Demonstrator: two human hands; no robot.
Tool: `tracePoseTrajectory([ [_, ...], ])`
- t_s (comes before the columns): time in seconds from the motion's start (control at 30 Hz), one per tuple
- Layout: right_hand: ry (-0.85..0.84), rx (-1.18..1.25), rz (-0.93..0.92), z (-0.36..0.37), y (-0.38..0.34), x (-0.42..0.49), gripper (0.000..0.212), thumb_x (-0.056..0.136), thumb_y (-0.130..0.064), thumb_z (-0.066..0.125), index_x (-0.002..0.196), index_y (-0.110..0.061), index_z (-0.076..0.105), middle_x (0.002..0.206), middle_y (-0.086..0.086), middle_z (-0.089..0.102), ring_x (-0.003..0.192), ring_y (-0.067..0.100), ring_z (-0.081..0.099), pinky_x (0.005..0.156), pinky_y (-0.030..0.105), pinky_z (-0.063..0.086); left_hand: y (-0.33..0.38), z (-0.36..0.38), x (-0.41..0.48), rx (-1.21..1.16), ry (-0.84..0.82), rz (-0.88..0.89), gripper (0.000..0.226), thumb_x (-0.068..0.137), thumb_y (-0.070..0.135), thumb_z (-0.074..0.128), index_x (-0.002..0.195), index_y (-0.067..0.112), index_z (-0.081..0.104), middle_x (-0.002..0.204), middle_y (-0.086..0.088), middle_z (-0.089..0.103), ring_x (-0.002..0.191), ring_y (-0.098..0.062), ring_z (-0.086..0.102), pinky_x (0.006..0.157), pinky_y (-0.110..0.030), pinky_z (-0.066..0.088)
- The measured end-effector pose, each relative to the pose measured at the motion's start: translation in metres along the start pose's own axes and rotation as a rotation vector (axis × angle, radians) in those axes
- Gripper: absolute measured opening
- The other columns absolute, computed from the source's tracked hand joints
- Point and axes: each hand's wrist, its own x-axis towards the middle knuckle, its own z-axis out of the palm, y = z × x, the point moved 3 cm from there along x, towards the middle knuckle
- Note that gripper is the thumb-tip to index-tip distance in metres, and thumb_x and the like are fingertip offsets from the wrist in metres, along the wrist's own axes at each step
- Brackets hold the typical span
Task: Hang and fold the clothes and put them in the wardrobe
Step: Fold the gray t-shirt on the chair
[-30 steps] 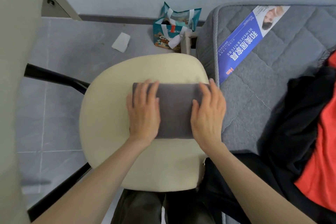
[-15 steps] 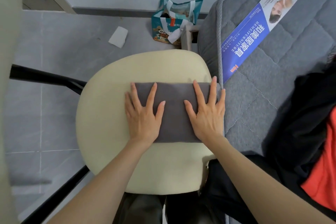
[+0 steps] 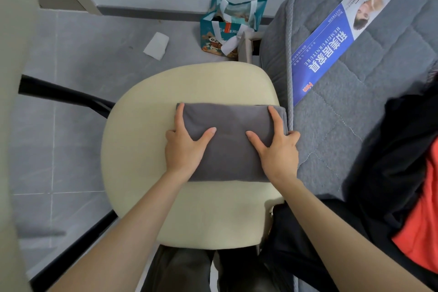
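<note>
The folded grey garment (image 3: 227,142) lies across the cream chair seat (image 3: 139,149), its right edge at the seat's rim, just beside the mattress (image 3: 355,140). The left hand (image 3: 183,149) and right hand (image 3: 279,152) grip its short edges, thumbs on top, fingers (image 3: 179,116) curled round. Bare seat shows to the left and nearer the person.

Cream chair seat (image 3: 142,149) w/ folded grey cloth (image 3: 227,149) on it; mattress (image 3: 355,125) beside w/ black clothes (image 3: 391,149).

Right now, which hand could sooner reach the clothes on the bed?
Likely right: the right hand grips the grey cloth beside the mattress, where the pile lies; the left hand grips its far end.
</note>
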Motion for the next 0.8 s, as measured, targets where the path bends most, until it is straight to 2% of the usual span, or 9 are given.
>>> tracePoseTrajectory([
  [0.07, -0.052, 0.032, -0.007, -0.004, 0.001, 0.005, 0.073, 0.08, -0.063, 0.06, 0.14, -0.058, 0.019, 0.107, 0.003, 0.032, 0.068, 0.018, 0.046, 0.073, 0.031, 0.039, -0.001, -0.001, -0.001, -0.049, 0.006, 0.032, 0.086, 0.078, 0.052, 0.069, 0.146, 0.043, 0.016, 0.136, 0.004, 0.051, 0.111, -0.024, 0.055, 0.082, -0.023, 0.035],
  [0.13, -0.1, 0.039, -0.011, -0.007, 0.001, 0.006, 0.074, 0.08, -0.063, 0.06, 0.14, -0.059, 0.017, 0.107, 0.004, 0.033, 0.074, 0.025, 0.049, 0.077, 0.034, 0.042, -0.002, -0.005, -0.005, -0.098, 0.024, 0.043, 0.081, 0.081, 0.047, 0.069, 0.146, 0.041, 0.021, 0.139, 0.011, 0.049, 0.121, -0.021, 0.052, 0.084, -0.02, 0.034],
  [0.17, -0.121, 0.043, -0.016, -0.01, 0.002, 0.005, 0.075, 0.08, -0.063, 0.06, 0.141, -0.059, 0.017, 0.108, 0.005, 0.034, 0.076, 0.026, 0.049, 0.079, 0.035, 0.043, -0.002, -0.007, -0.01, -0.108, 0.032, 0.047, 0.079, 0.082, 0.046, 0.069, 0.146, 0.04, 0.023, 0.139, 0.012, 0.049, 0.122, -0.02, 0.051, 0.085, -0.02, 0.033],
  [0.27, -0.154, 0.07, -0.06, -0.019, 0.005, -0.009, 0.08, 0.079, -0.061, 0.062, 0.142, -0.057, 0.014, 0.117, 0.01, 0.046, 0.074, 0.01, 0.041, 0.076, 0.031, 0.038, -0.008, -0.018, -0.032, -0.12, 0.067, 0.061, 0.072, 0.084, 0.042, 0.067, 0.145, 0.035, 0.028, 0.139, 0.012, 0.049, 0.122, -0.021, 0.05, 0.087, -0.021, 0.033],
  [0.37, -0.163, 0.099, -0.128, -0.033, 0.005, -0.033, 0.081, 0.08, -0.058, 0.065, 0.143, -0.053, 0.015, 0.122, 0.014, 0.051, 0.087, 0.011, 0.037, 0.081, 0.029, 0.033, -0.013, -0.034, -0.068, -0.133, 0.122, 0.091, 0.068, 0.086, 0.04, 0.065, 0.144, 0.031, 0.03, 0.139, 0.01, 0.05, 0.124, -0.021, 0.049, 0.089, -0.023, 0.034],
  [0.47, -0.165, 0.151, -0.215, -0.055, 0.002, -0.063, 0.078, 0.08, -0.055, 0.066, 0.143, -0.051, 0.02, 0.122, 0.014, 0.051, 0.09, 0.013, 0.038, 0.083, 0.028, 0.032, -0.016, -0.053, -0.112, -0.181, 0.174, 0.151, 0.068, 0.088, 0.04, 0.064, 0.145, 0.032, 0.029, 0.14, 0.012, 0.047, 0.125, -0.016, 0.047, 0.089, -0.019, 0.031],
  [0.57, -0.125, 0.211, -0.337, -0.088, 0.002, -0.101, 0.077, 0.081, -0.053, 0.066, 0.144, -0.047, 0.023, 0.123, 0.008, 0.052, 0.095, 0.014, 0.043, 0.085, 0.026, 0.033, -0.018, -0.072, -0.164, -0.238, 0.204, 0.206, 0.069, 0.088, 0.042, 0.062, 0.146, 0.035, 0.025, 0.141, 0.015, 0.043, 0.125, -0.012, 0.045, 0.091, -0.02, 0.032],
  [0.7, -0.111, 0.275, -0.498, -0.146, -0.002, -0.16, 0.076, 0.083, -0.046, 0.068, 0.145, -0.041, 0.025, 0.128, -0.009, 0.048, 0.122, 0.017, 0.045, 0.089, 0.024, 0.031, -0.014, -0.099, -0.245, -0.299, 0.265, 0.301, 0.07, 0.088, 0.041, 0.061, 0.147, 0.032, 0.025, 0.146, 0.014, 0.036, 0.13, -0.01, 0.039, 0.099, -0.023, 0.03],
  [0.8, -0.129, 0.292, -0.574, -0.185, -0.006, -0.212, 0.073, 0.084, -0.043, 0.068, 0.144, -0.039, 0.027, 0.124, -0.019, 0.041, 0.123, 0.013, 0.044, 0.093, 0.024, 0.031, -0.016, -0.123, -0.306, -0.315, 0.328, 0.306, 0.068, 0.088, 0.042, 0.062, 0.146, 0.033, 0.029, 0.142, 0.017, 0.038, 0.123, -0.002, 0.039, 0.096, -0.02, 0.03],
])
